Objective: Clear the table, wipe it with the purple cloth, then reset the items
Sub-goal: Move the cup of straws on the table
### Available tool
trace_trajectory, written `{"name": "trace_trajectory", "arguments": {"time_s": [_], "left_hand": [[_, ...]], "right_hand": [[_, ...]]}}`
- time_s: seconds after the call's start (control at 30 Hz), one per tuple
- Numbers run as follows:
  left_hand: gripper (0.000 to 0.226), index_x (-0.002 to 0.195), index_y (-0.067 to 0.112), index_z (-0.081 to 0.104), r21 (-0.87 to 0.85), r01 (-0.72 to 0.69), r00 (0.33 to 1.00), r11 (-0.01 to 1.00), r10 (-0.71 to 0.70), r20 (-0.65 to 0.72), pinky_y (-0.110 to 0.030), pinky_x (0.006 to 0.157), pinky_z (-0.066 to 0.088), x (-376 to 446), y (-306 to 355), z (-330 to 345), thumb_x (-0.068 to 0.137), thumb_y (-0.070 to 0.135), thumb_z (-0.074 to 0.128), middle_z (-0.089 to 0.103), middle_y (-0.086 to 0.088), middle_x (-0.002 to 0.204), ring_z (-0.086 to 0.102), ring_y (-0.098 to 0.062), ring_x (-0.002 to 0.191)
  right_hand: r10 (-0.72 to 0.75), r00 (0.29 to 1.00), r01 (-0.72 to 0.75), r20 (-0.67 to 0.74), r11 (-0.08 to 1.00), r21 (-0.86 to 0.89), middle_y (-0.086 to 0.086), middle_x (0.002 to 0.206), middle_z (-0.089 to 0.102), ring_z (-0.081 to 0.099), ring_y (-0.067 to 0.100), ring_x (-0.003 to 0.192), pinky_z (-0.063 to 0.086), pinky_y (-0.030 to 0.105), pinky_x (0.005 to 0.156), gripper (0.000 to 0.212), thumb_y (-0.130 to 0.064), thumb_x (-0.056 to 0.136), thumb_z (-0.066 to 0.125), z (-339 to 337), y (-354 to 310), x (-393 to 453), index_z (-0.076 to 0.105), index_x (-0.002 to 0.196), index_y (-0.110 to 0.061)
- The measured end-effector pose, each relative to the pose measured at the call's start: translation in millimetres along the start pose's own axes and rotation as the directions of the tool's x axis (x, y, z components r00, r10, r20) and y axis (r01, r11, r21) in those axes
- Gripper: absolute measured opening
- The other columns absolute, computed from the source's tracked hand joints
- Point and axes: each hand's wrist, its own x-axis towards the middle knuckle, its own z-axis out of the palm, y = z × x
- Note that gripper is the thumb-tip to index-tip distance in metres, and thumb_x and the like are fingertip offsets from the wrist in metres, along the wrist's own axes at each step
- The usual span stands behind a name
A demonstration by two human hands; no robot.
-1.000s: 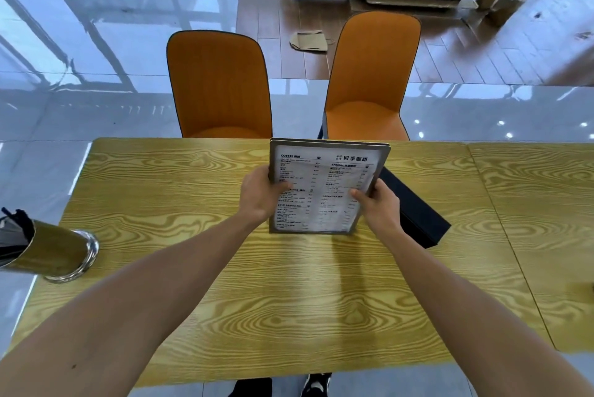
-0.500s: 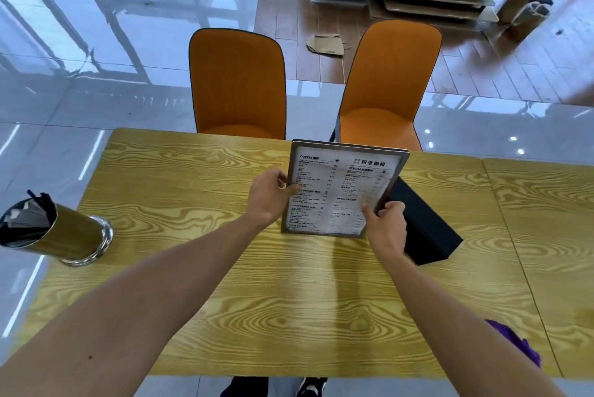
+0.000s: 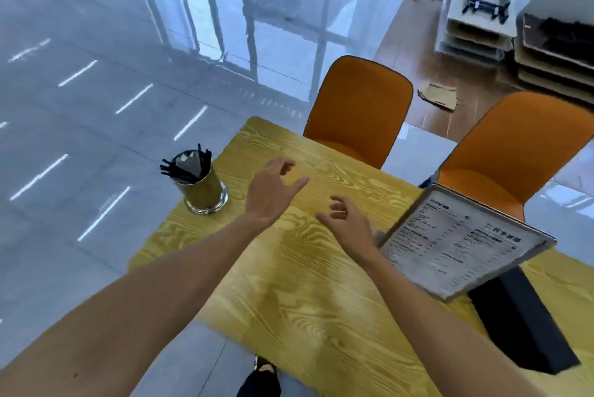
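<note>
Menu board stands tilted on black base, right part of bench. Looks stiff, flat, light; best held by both side edges. Left of menu board: right hand, fingers spread, holding nothing. Further left: left hand, also spread and bare. Straw cup far left of menu board, near bench edge; looks tippy, grab round middle. Bench wood looks smooth. Orange chairs behind menu board. Floor shiny.

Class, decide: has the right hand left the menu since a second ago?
Yes. The right hand is now empty, left of the standing menu, over bare table.
</note>
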Motion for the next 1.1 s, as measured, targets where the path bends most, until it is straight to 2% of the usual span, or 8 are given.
{"name": "trace_trajectory", "arguments": {"time_s": [0.2,0.3,0.4,0.53,0.6,0.73,0.93,1.1], "left_hand": [[0.075,0.132,0.015,0.051,0.011,-0.010,0.956,1.000,0.013,-0.292,-0.034,0.099,0.046,1,-63,-100,0.071,0.041,0.086,0.054,-0.002,0.125,0.052,-0.018,0.116],[0.100,0.144,0.016,0.036,-0.019,0.093,0.918,0.996,-0.093,-0.387,-0.025,0.104,0.037,-7,-100,-130,0.063,0.042,0.090,0.041,0.001,0.136,0.039,-0.008,0.125],[0.119,0.154,0.017,0.019,-0.130,0.242,0.905,0.961,-0.272,-0.326,-0.013,0.106,0.026,-12,-126,-145,0.063,0.046,0.091,0.028,0.001,0.150,0.027,-0.004,0.136],[0.121,0.157,0.017,0.015,-0.206,0.428,0.874,0.880,-0.461,-0.154,-0.042,0.114,0.037,-9,-166,-145,0.066,0.036,0.091,0.025,-0.007,0.159,0.033,-0.021,0.144],[0.120,0.157,0.017,0.017,-0.223,0.488,0.859,0.844,-0.510,-0.052,-0.047,0.114,0.037,-7,-179,-142,0.065,0.032,0.093,0.028,-0.009,0.160,0.034,-0.024,0.144],[0.103,0.149,0.025,0.035,-0.292,0.472,0.879,0.832,-0.470,0.080,-0.040,0.106,0.046,-2,-188,-138,0.065,0.027,0.094,0.044,0.001,0.149,0.048,-0.021,0.133],[0.077,0.136,0.022,0.046,-0.327,0.459,0.883,0.826,-0.463,0.071,-0.023,0.079,0.052,11,-175,-123,0.072,0.023,0.089,0.057,0.004,0.127,0.066,-0.018,0.108],[0.075,0.135,0.020,0.048,-0.287,0.440,0.897,0.851,-0.404,0.179,-0.029,0.082,0.055,22,-146,-88,0.073,0.031,0.088,0.063,0.002,0.122,0.069,-0.012,0.100]], "right_hand": [[-0.127,0.974,0.142,0.189,0.987,-0.071,0.007,0.152,0.046,0.050,0.024,0.133,0.044,0.032,0.093,0.088,-0.039,0.083,0.083,94,-71,48,0.036,0.154,-0.018],[-0.133,0.952,0.165,0.278,0.982,-0.095,0.009,0.161,0.035,0.041,0.027,0.143,0.041,0.035,0.101,0.096,-0.034,0.083,0.084,136,-89,66,0.027,0.158,-0.016],[-0.130,0.930,0.176,0.344,0.978,-0.108,0.008,0.165,0.029,0.034,0.026,0.148,0.038,0.048,0.115,0.104,-0.031,0.079,0.086,168,-98,82,0.022,0.160,-0.017],[-0.119,0.897,0.195,0.426,0.971,-0.138,0.006,0.168,0.023,0.029,0.027,0.151,0.034,0.050,0.118,0.104,-0.023,0.084,0.082,198,-104,97,0.014,0.163,-0.019],[-0.113,0.884,0.194,0.454,0.972,-0.136,0.004,0.168,0.022,0.029,0.027,0.151,0.035,0.049,0.118,0.102,-0.019,0.087,0.079,206,-106,101,0.011,0.163,-0.022],[-0.089,0.868,0.147,0.488,0.986,-0.082,0.001,0.164,0.033,0.043,0.028,0.142,0.043,0.050,0.111,0.100,-0.022,0.085,0.081,212,-109,103,0.017,0.161,-0.033],[-0.072,0.901,0.051,0.429,0.997,0.062,-0.003,0.151,0.049,0.055,0.021,0.133,0.050,0.033,0.094,0.084,-0.007,0.088,0.073,195,-102,99,0.031,0.158,-0.028],[-0.045,0.959,0.019,0.279,0.995,0.094,0.000,0.143,0.055,0.058,0.022,0.130,0.049,0.030,0.095,0.070,-0.017,0.091,0.075,146,-84,87,0.041,0.152,-0.022]]}}
